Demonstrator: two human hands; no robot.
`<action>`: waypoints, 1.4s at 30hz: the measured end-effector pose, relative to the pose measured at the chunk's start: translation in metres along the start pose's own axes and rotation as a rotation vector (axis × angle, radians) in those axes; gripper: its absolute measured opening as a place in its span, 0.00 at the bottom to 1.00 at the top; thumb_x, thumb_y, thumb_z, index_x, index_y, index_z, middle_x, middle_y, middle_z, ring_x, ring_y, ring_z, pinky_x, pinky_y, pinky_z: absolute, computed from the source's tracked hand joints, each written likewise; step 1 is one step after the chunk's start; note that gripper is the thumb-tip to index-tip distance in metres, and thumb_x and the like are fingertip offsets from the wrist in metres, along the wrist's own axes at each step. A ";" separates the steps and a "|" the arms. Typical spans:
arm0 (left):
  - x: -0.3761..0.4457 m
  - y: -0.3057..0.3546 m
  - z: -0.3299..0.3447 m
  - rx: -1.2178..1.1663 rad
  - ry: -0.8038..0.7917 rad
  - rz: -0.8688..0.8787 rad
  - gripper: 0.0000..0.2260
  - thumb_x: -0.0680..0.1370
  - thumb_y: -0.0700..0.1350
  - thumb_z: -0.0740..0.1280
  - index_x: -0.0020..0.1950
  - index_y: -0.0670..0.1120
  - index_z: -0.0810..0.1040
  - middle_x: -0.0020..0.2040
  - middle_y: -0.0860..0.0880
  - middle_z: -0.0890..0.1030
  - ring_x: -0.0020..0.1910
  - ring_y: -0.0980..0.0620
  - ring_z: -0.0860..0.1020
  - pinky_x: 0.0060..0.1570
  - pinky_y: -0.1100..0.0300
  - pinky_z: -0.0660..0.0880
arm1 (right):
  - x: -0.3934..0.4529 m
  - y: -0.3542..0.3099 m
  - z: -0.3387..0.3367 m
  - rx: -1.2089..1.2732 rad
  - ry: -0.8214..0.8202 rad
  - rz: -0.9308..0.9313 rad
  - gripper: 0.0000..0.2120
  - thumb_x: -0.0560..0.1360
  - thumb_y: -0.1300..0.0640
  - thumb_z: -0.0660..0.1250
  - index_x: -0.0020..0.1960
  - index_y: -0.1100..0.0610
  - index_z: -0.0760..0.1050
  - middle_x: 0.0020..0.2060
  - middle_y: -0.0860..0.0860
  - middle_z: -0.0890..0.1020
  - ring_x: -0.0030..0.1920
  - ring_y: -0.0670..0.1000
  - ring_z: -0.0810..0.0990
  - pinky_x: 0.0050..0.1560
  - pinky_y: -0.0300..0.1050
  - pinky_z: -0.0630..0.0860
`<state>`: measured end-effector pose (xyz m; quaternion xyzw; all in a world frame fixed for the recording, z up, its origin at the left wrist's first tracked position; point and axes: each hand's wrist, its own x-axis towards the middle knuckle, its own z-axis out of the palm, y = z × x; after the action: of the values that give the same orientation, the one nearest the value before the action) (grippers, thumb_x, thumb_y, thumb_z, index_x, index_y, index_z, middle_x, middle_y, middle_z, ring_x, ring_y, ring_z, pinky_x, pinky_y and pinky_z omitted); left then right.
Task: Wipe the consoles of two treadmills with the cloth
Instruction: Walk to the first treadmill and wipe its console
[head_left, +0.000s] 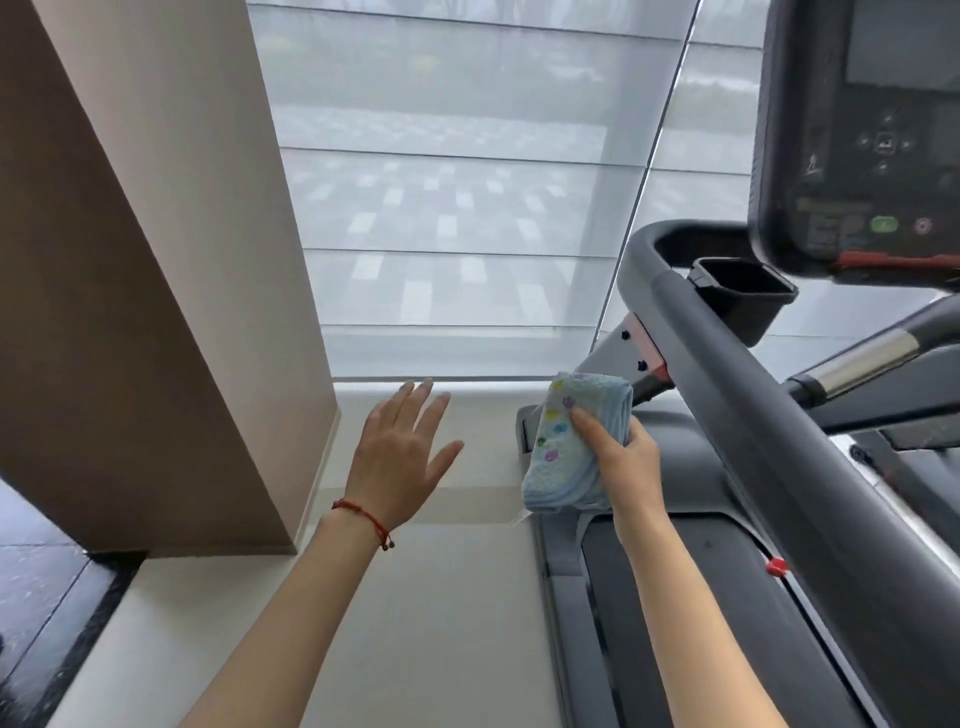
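Note:
A folded light-blue cloth (566, 447) with small coloured flower prints is gripped in my right hand (623, 457), held in the air left of the treadmill's grey handrail (769, 415). The treadmill's black console (862, 140), with a dark screen and a green and a red button, hangs at the upper right, well above and to the right of the cloth. My left hand (400, 452) is stretched out flat with fingers apart above the pale floor, holding nothing; a red string bracelet circles its wrist. Only one treadmill is in view.
A black cup holder (743, 296) sits under the console. The treadmill belt (685, 613) runs along the lower right. A beige pillar (145, 270) stands at the left, and a window with a translucent blind (457, 197) fills the middle. Pale floor (415, 623) lies between pillar and treadmill.

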<state>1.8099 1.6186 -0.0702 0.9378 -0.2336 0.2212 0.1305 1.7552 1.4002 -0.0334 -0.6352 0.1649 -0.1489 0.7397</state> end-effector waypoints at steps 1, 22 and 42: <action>0.016 0.000 0.000 0.004 0.023 0.003 0.25 0.77 0.56 0.54 0.64 0.39 0.75 0.63 0.38 0.76 0.62 0.37 0.73 0.57 0.41 0.71 | 0.014 -0.008 0.002 0.005 -0.001 -0.016 0.06 0.70 0.54 0.72 0.45 0.52 0.76 0.42 0.50 0.82 0.43 0.49 0.82 0.34 0.34 0.78; 0.328 -0.020 0.028 -0.130 0.269 0.307 0.25 0.77 0.55 0.55 0.65 0.39 0.73 0.65 0.38 0.73 0.64 0.36 0.71 0.60 0.40 0.70 | 0.243 -0.143 0.041 0.025 0.244 -0.293 0.11 0.68 0.51 0.74 0.46 0.53 0.77 0.44 0.51 0.83 0.46 0.51 0.82 0.45 0.45 0.80; 0.480 0.125 0.088 -0.296 0.364 0.562 0.24 0.77 0.54 0.56 0.65 0.39 0.74 0.64 0.38 0.74 0.65 0.37 0.70 0.60 0.41 0.69 | 0.357 -0.250 -0.101 -0.212 0.499 -0.482 0.16 0.68 0.50 0.73 0.51 0.57 0.75 0.45 0.50 0.81 0.44 0.46 0.80 0.39 0.36 0.76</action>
<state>2.1596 1.2979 0.0993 0.7535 -0.4844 0.3754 0.2382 2.0310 1.1198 0.1807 -0.6732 0.2005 -0.4515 0.5502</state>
